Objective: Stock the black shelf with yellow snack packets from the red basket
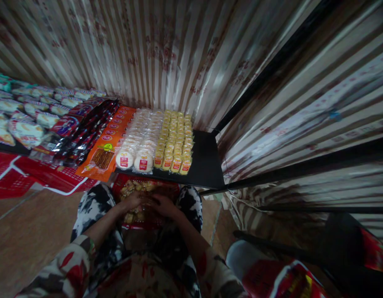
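Note:
Between my knees is a red basket [142,226] with small yellow-wrapped snack packs [132,188] in it. Over the packs my left hand [136,199] reaches in from the left. My right hand [164,205] comes from the other side, and the fingers of both meet near the basket's middle. Dim light and overlap hide the fingertips, so whether either hand holds a pack does not show. Just beyond, on a black shelf [207,159], stand rows of yellow snack packs [174,142] and rows of round white wrapped crackers [138,140].
Left along the shelf lie an orange snack bag [107,142], dark red packets [81,128] and several white packets [36,105]. Red baskets [55,178] stand below. Striped curtain [166,49] hangs behind; black frame bars [272,178] and a red bag [272,273] are at right.

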Action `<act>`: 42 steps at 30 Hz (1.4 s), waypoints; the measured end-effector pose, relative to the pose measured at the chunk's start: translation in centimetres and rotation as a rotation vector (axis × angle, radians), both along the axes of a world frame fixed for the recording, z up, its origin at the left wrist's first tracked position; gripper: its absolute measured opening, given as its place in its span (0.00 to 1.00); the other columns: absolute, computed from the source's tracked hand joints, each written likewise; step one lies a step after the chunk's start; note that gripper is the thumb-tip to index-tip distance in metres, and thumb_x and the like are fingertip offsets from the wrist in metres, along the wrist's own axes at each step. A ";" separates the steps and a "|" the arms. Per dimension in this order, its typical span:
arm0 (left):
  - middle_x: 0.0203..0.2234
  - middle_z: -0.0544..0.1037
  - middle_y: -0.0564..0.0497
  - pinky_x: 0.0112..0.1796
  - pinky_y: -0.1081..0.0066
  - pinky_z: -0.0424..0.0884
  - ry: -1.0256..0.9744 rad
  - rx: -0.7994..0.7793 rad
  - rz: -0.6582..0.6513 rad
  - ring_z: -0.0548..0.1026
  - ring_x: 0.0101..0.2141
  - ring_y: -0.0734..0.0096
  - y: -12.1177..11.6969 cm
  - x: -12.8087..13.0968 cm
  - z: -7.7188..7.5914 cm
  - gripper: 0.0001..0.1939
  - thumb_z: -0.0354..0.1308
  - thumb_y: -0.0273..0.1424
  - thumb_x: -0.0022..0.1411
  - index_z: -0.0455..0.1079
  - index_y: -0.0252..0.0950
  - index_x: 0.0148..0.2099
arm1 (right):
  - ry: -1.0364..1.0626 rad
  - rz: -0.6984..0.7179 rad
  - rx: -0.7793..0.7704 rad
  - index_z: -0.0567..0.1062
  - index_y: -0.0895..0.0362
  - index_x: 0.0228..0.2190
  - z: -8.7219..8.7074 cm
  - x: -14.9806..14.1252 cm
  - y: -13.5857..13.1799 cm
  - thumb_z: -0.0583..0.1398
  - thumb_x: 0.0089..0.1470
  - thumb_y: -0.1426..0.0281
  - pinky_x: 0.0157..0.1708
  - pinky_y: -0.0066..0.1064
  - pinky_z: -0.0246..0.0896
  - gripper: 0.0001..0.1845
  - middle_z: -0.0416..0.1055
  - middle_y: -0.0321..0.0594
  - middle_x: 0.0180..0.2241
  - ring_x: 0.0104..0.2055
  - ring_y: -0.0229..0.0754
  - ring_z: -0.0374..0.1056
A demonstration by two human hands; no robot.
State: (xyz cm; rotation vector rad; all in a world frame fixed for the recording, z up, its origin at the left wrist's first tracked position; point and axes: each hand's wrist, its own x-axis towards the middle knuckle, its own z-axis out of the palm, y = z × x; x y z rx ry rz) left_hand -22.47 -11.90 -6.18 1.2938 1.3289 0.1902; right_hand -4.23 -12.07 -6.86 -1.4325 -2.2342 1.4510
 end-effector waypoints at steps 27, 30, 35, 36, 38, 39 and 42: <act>0.29 0.74 0.52 0.31 0.74 0.66 -0.163 0.316 0.209 0.70 0.28 0.74 0.6 7.9 7.2 0.17 0.55 0.30 0.50 0.67 0.32 0.43 | 0.277 -0.491 0.277 0.71 0.55 0.45 6.8 7.7 -2.1 0.60 0.48 0.63 0.47 0.37 0.62 0.20 0.74 0.42 0.41 0.44 0.44 0.68; 0.37 0.75 0.49 0.39 0.73 0.67 -0.088 0.484 0.080 0.71 0.37 0.71 1.1 8.9 7.3 0.16 0.54 0.27 0.50 0.69 0.34 0.44 | 0.204 -0.437 0.416 0.72 0.52 0.45 7.6 8.3 -2.0 0.59 0.50 0.65 0.50 0.36 0.58 0.19 0.73 0.40 0.44 0.47 0.43 0.66; 0.39 0.75 0.49 0.42 0.72 0.67 0.050 0.598 -0.002 0.72 0.38 0.70 2.1 11.3 8.8 0.17 0.53 0.27 0.52 0.69 0.35 0.46 | 0.247 -0.539 0.318 0.73 0.53 0.42 7.7 8.9 -1.2 0.57 0.50 0.65 0.39 0.31 0.63 0.16 0.75 0.38 0.37 0.37 0.41 0.69; 0.40 0.75 0.49 0.43 0.71 0.67 0.075 0.607 -0.010 0.72 0.39 0.69 2.3 11.8 9.4 0.17 0.53 0.27 0.52 0.69 0.35 0.46 | 0.280 -0.575 0.295 0.73 0.54 0.41 7.6 9.1 -1.0 0.57 0.50 0.64 0.37 0.31 0.64 0.16 0.75 0.38 0.36 0.36 0.40 0.69; 0.41 0.74 0.48 0.44 0.71 0.66 0.102 0.629 -0.035 0.72 0.41 0.68 2.8 12.8 10.5 0.17 0.52 0.27 0.53 0.69 0.35 0.47 | 0.356 -0.630 0.269 0.73 0.55 0.41 7.3 9.7 -0.5 0.57 0.49 0.63 0.36 0.31 0.64 0.16 0.75 0.39 0.35 0.35 0.40 0.69; 0.42 0.74 0.48 0.45 0.70 0.66 0.104 0.645 -0.046 0.71 0.42 0.67 3.2 13.3 11.1 0.17 0.52 0.27 0.54 0.69 0.35 0.47 | 0.387 -0.658 0.264 0.73 0.55 0.41 7.2 10.0 -0.1 0.57 0.49 0.62 0.36 0.32 0.65 0.17 0.75 0.40 0.35 0.35 0.41 0.70; 0.44 0.74 0.48 0.47 0.70 0.65 0.074 0.708 -0.075 0.71 0.45 0.67 4.7 14.7 12.3 0.18 0.51 0.26 0.55 0.68 0.35 0.49 | 0.471 -0.749 0.258 0.72 0.56 0.41 7.1 11.1 1.4 0.59 0.47 0.60 0.37 0.35 0.66 0.20 0.75 0.41 0.36 0.37 0.43 0.70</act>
